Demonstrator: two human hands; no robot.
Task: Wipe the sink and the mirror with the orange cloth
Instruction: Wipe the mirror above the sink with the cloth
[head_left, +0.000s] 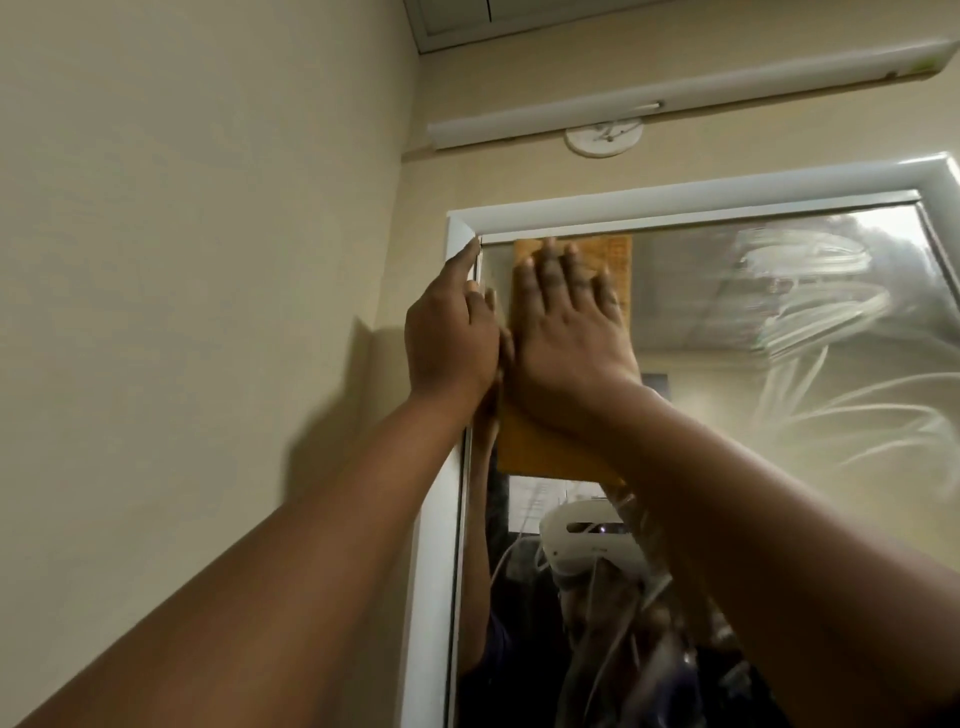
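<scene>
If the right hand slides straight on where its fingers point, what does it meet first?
Most likely the white mirror frame: the right hand lies flat on the orange cloth, fingers pointing up, just below it.

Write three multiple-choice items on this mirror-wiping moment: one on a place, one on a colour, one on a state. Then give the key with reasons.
1. Where on the mirror is the cloth pressed?
A. bottom right
B. top left corner
C. centre

2. What colour is the mirror's frame?
A. white
B. black
C. red

3. How does the right hand meet the cloth?
A. pinches a corner
B. hovers clear of it
C. lies flat, fingers spread

Key:
1 B, the cloth sits just under the top frame edge, near the left side.
2 A, the border is plainly white.
3 C, the palm covers the cloth, while the left hand rests at the frame beside it.
</scene>
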